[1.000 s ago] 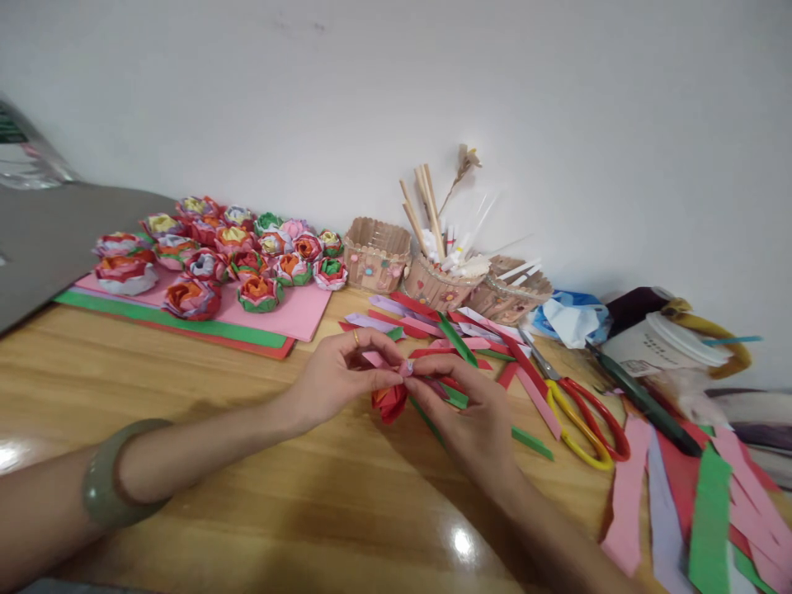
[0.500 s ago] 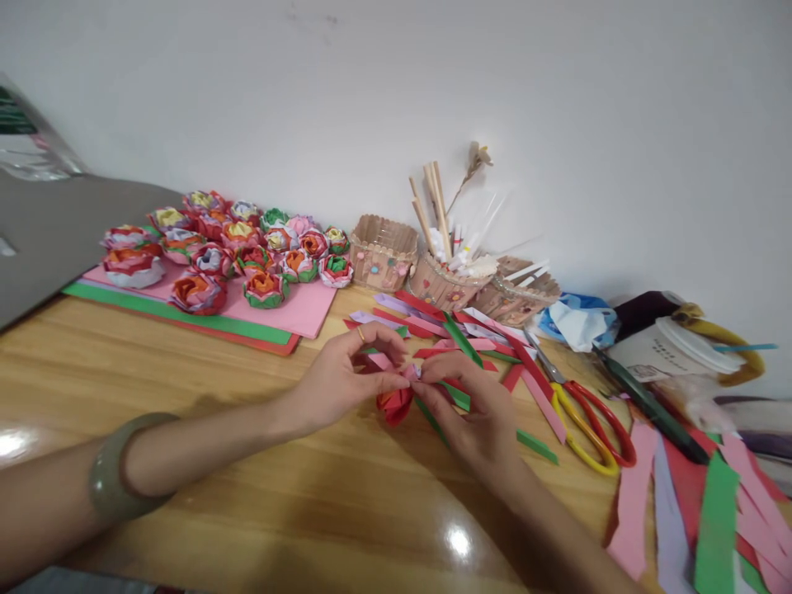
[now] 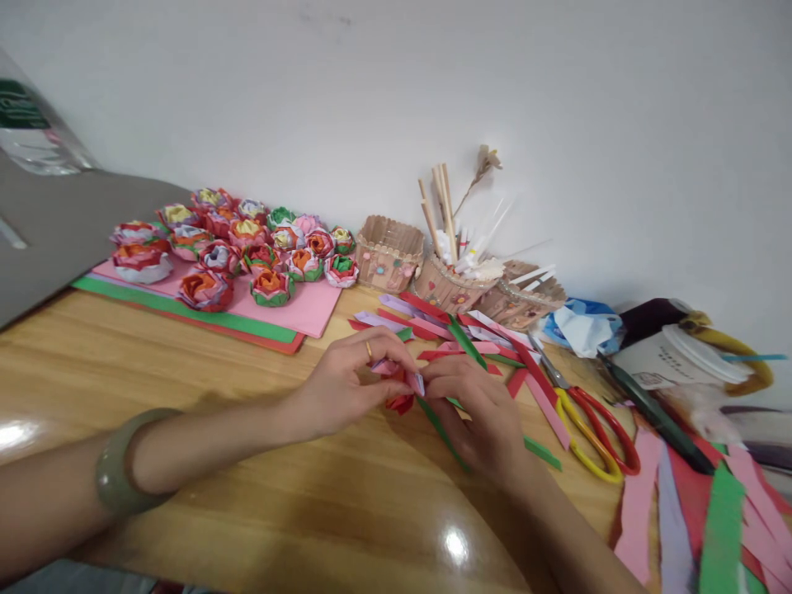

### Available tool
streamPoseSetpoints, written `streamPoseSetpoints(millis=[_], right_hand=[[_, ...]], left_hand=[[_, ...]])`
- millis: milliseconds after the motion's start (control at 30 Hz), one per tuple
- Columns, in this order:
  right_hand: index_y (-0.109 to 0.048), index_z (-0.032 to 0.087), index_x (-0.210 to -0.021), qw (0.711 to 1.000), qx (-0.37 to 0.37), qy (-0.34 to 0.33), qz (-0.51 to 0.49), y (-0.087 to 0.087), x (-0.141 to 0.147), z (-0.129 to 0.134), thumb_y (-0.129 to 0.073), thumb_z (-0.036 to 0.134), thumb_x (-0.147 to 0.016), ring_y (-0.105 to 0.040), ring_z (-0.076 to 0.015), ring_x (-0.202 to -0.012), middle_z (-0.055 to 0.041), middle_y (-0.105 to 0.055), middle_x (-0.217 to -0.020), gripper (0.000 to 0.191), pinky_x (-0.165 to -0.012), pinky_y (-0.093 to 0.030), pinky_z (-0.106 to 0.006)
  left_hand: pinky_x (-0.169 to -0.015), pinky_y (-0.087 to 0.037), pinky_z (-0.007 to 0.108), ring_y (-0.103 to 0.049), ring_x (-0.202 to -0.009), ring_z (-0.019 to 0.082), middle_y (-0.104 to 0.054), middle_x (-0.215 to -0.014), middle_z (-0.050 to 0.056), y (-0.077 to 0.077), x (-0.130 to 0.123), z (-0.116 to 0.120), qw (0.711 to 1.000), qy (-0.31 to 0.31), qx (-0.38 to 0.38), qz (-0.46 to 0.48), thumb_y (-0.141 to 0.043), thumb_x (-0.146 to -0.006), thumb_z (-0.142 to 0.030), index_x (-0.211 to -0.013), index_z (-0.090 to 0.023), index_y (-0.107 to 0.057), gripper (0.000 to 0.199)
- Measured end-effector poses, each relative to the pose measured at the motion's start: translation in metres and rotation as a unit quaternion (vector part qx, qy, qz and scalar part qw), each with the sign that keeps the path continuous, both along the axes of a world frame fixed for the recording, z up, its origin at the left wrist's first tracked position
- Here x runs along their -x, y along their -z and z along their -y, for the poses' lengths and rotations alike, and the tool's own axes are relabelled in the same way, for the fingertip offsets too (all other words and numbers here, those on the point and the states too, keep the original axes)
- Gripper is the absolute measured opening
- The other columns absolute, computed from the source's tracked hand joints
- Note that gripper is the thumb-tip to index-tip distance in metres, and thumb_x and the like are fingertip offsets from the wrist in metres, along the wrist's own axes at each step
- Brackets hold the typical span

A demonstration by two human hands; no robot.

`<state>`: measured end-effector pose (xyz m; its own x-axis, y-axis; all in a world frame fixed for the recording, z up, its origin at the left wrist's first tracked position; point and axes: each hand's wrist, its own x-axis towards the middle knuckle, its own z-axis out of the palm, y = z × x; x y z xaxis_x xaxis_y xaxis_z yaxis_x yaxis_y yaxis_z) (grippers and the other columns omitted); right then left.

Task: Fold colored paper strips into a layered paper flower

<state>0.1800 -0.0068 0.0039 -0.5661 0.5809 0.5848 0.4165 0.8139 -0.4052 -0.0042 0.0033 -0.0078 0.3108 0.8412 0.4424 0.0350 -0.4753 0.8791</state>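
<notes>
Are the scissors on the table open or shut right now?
The scissors look shut: the blades lie together in one narrow line, with the yellow loop and red loop side by side.

Indoor light is moderate and somewhat flat; I find the source out of view. The plain pale grey wall [image 3: 278,107] is brightest above the brown wooden-stick baskets [image 3: 389,252] and darkens toward the corners. On the glossy yellow wood-grain counter [image 3: 247,511], one small hard glare spot lies near the front edge and a weaker one at the far left. Soft-edged shadows fall below both my forearms. Wide-angle stretching is evident at the sides. Fine detail is soft; lettering on the white lidded paper cup [image 3: 674,359] is unreadable. My fingertips are slightly blurred.
</notes>
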Motion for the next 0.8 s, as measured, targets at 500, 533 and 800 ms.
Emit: streamPoseSetpoints(millis=[500,533,800], right_hand=[[-0.054,0.023,-0.086,1.0,-0.005,-0.015,0.001,0.0028,-0.0028,-0.0025,-0.049,0.004,-0.08,-0.061,-0.0181,-0.081,-0.0052,-0.066,-0.083,0.021,-0.07,-0.049,-0.031],[-0.054,0.022,-0.086,1.0,-0.005,-0.017,0.001,0.0029,-0.0028,-0.0025,-0.05,0.003,-0.08,-0.061,-0.0181,-0.081,-0.0052,-0.066,-0.083,0.02,-0.07,-0.049,-0.031],[-0.053,0.022,-0.082,0.999,0.041,-0.01,-0.018,0.0018,-0.0023,-0.0016,-0.05,0.003,-0.081,-0.06,-0.016,-0.079,-0.004,-0.063,-0.081,0.019,-0.069,-0.049,-0.029]], left_hand=[[-0.066,-0.045,0.023,-0.057,-0.071,0.013,-0.062,-0.074,0.002,-0.002,0.001,-0.0013,0.998,0.006,-0.054,-0.035,-0.064,-0.076,-0.017,-0.076,-0.017,-0.063,0.001],[-0.066,-0.045,0.023,-0.057,-0.071,0.013,-0.062,-0.075,0.002,-0.0018,0.001,-0.0014,0.998,0.008,-0.055,-0.032,-0.064,-0.076,-0.017,-0.077,-0.017,-0.063,0.002],[-0.065,-0.043,0.024,-0.054,-0.07,0.013,-0.058,-0.073,0.001,-0.0022,0.0023,-0.0021,0.999,0.026,-0.026,-0.027,-0.064,-0.075,-0.017,-0.073,-0.016,-0.06,0.005]])
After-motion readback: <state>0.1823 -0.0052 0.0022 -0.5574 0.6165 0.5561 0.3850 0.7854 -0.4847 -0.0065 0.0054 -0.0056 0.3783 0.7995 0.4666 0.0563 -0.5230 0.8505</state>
